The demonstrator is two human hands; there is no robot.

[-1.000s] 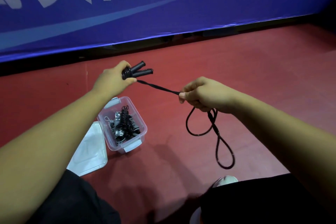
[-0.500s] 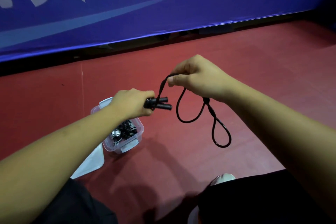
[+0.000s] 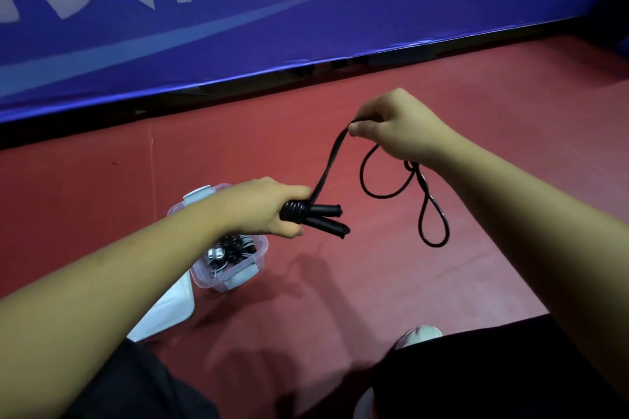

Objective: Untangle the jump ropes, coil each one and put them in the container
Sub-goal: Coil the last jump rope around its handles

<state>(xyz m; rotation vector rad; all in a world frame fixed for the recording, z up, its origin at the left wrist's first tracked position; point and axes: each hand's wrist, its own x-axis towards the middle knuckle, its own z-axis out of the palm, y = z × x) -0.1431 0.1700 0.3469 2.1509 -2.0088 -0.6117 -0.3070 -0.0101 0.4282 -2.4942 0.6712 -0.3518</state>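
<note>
My left hand (image 3: 269, 207) grips both black handles (image 3: 326, 218) of a black jump rope, with several turns of cord wound round them at my fingers. The cord (image 3: 326, 167) runs up and right from the handles to my right hand (image 3: 398, 126), which pinches it between thumb and fingers. Below my right hand two loose loops (image 3: 432, 211) of the same rope hang in the air above the floor. A clear plastic container (image 3: 245, 269) stands on the red floor under my left forearm and holds another coiled rope with black and white parts (image 3: 231, 248).
The container's white lid (image 3: 166, 313) lies on the floor to its left. A blue banner wall (image 3: 306, 27) closes off the far side. My knees in black fabric (image 3: 476, 378) and a white shoe (image 3: 418, 335) are at the bottom edge.
My left hand dropped with the handles from upper left to above the container. My right hand rose and carried the cord up, and more turns now sit round the handles.
</note>
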